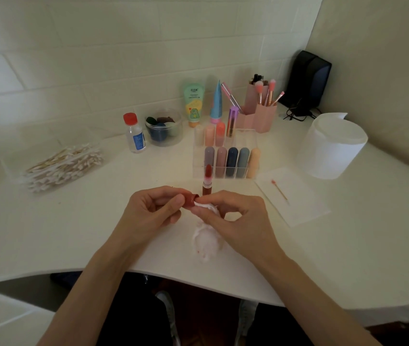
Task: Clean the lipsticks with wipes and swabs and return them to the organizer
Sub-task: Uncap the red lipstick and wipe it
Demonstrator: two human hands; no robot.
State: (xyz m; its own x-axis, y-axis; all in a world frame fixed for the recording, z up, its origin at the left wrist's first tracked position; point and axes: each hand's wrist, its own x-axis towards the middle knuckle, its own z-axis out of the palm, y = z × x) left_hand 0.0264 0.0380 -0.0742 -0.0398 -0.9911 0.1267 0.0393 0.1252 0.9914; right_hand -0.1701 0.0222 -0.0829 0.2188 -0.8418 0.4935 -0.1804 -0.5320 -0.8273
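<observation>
My left hand (153,208) grips a dark red lipstick cap (190,200), its open end turned to the right. My right hand (233,211) pinches a white wipe (206,238) and pushes a corner of it into the cap's mouth; the wipe's lower part hangs to the table with faint pink stains. The uncapped red lipstick (207,182) stands upright just behind my hands. Behind it is the clear acrylic organizer (249,136) holding several capped lipsticks in two rows.
A clear box of cotton swabs (63,166) lies at the left. A used swab (280,189) rests on a flat wipe (298,203) at the right, with a wipe roll (333,146) behind. A small red-capped bottle (134,133), a sponge jar (164,127), tubes and pink brush holders (260,116) line the wall.
</observation>
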